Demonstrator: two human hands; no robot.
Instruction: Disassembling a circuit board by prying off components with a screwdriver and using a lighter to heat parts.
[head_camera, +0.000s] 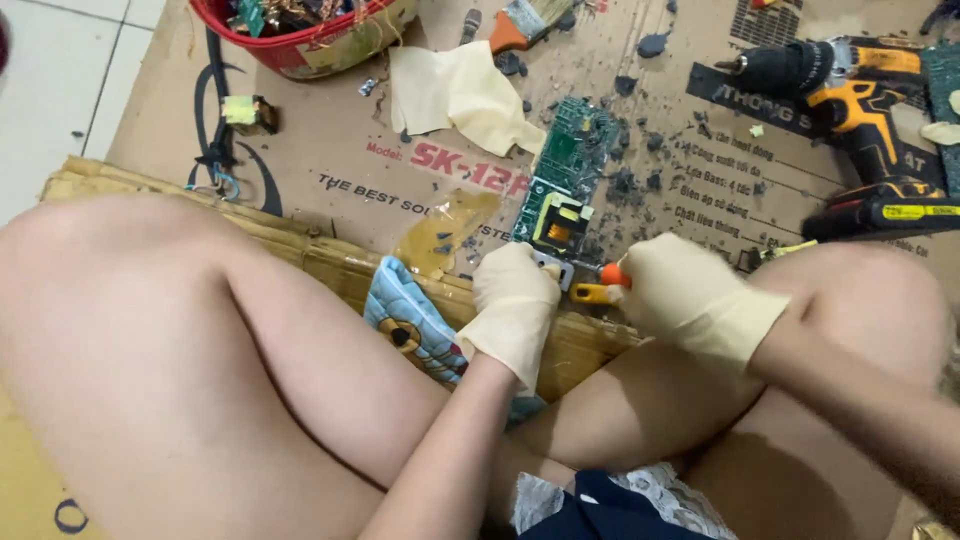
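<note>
— Flattened cardboard (330, 160) covers the floor where I sit, with pale tiles (60, 70) showing at the far left edge. What do you make out on it?

— Your bare legs fill the near half. Beyond them lies a yellow and black cordless drill (860, 110) at the far right, and a red basket (300, 40) of scrap parts at the top edge.

— Between those two lies a loose cream glove (455, 95), with a brush (520, 20) just beyond it. Grey crumbs and chips are scattered all around the middle.

— And the long green circuit board (565, 175)?

— It lies flat on the cardboard, running away from me, its near end right at my hands. A yellow transformer (558, 228) sits on that near end.

— What is your left hand (515, 300) doing?

— Gloved, its grip is closed down over the near edge of the board, fingers curled on it, just beside the transformer.

— And the right hand (695, 295)?

— Gloved too, its grip is clamped on a small tool with an orange and yellow handle (603, 283). The handle pokes out toward my left hand, and the tool's tip meets the board's near corner; I cannot tell the exact spot.

— Anything smaller nearby?

— A blue patterned cloth (410, 320) lies by my left wrist, a crumpled bit of clear amber plastic (445, 230) just beyond it, and a small wound part with wires (245, 115) sits far left.
</note>
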